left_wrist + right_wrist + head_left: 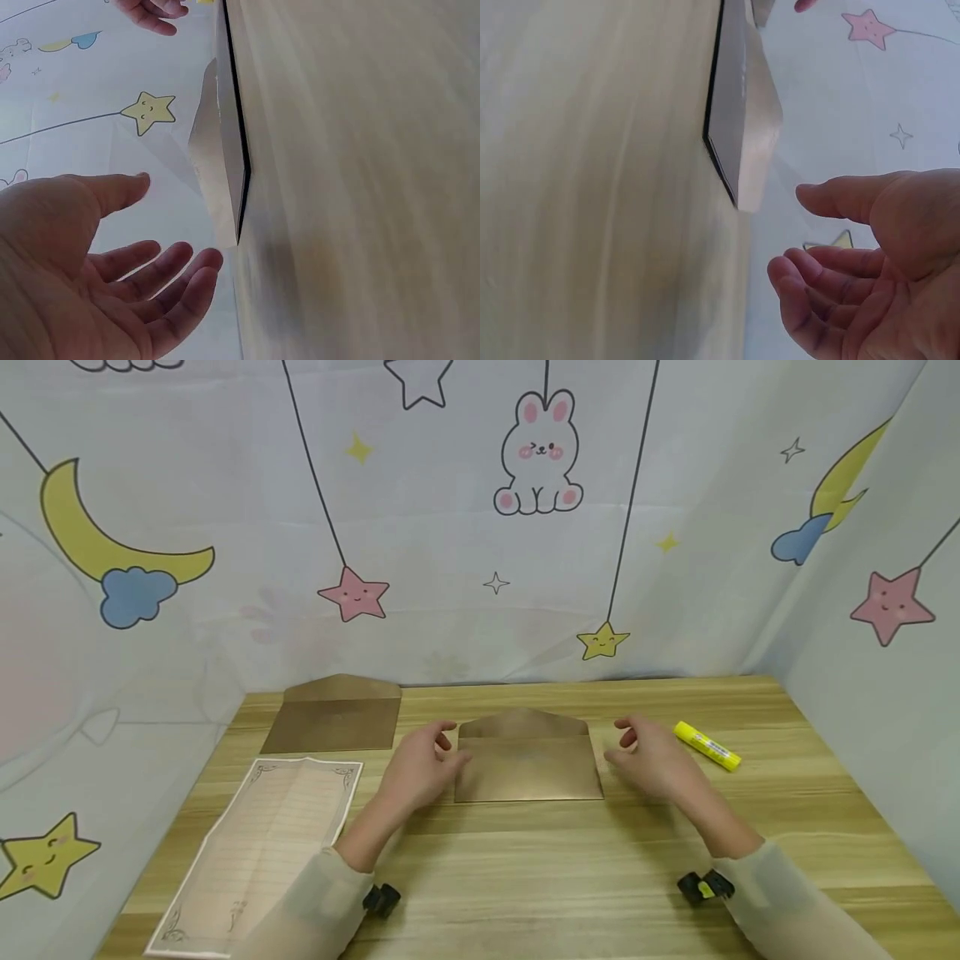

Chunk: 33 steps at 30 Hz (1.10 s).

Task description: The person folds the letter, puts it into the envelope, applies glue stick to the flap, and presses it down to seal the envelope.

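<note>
A brown envelope (pixel 528 770) lies on the table with its pointed flap raised at the far side. The left hand (pixel 422 766) is at its left edge, fingers loosely bent; in the left wrist view that hand (pixel 112 262) holds nothing and shows a gap to the envelope (pixel 231 127). Off the right edge is the right hand (pixel 651 758), thumb and fingers apart. The right wrist view shows this hand (pixel 877 262) empty, beside the envelope's corner (pixel 731 112).
A second brown envelope (pixel 333 724) lies at the back left. In front of it a lined, creased sheet (pixel 262 852) reaches under the left sleeve. A yellow glue stick (pixel 707 746) lies beyond the right hand. Printed cloth (pixel 450 527) hangs behind the wooden table (pixel 540 877).
</note>
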### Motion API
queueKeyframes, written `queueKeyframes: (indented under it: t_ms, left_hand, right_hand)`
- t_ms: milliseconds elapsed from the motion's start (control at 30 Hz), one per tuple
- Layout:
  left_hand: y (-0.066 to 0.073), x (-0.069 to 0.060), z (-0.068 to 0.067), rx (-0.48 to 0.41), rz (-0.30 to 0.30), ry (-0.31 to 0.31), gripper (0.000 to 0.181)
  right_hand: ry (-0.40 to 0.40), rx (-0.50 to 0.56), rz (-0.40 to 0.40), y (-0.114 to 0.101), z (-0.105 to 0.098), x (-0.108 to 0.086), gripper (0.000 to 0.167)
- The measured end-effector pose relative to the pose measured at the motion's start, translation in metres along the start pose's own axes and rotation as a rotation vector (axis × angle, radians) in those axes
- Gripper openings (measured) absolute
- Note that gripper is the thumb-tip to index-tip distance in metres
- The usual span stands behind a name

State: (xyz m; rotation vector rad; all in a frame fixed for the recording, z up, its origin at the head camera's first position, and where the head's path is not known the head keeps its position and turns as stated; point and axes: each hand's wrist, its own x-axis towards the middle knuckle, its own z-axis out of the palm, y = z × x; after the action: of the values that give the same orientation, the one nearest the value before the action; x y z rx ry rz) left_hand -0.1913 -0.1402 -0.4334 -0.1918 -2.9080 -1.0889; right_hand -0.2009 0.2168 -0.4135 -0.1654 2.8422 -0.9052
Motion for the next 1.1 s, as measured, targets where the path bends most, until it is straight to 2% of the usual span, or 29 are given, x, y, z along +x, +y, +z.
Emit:
queueKeyframes:
  t_ms: [167,367,500,700,900,1100]
  left_hand:
    - [0.0,0.001,-0.005,0.033,0.105,0.054,0.062]
    - [-0.004,0.004,-0.007,0.144,0.277,0.132,0.065]
    - [-0.006,0.007,-0.007,0.229,0.337,0.155,0.068]
    - [-0.005,0.01,-0.009,0.304,0.346,0.133,0.069]
    - [-0.007,0.01,-0.008,0.317,0.329,0.108,0.074]
    - [-0.009,0.011,-0.005,0.314,0.32,0.098,0.074]
  right_hand:
    - [0.073,-0.105,-0.009,0.01,-0.016,-0.002,0.06]
    - [0.127,-0.218,-0.007,0.035,-0.03,-0.002,0.062]
    - [0.161,-0.275,-0.027,0.053,-0.035,-0.002,0.059]
    - [0.187,-0.366,-0.083,0.071,-0.04,-0.002,0.053]
    - [0.143,-0.408,-0.065,0.079,-0.041,-0.001,0.054]
    - [0.142,-0.436,-0.065,0.088,-0.04,0.002,0.045]
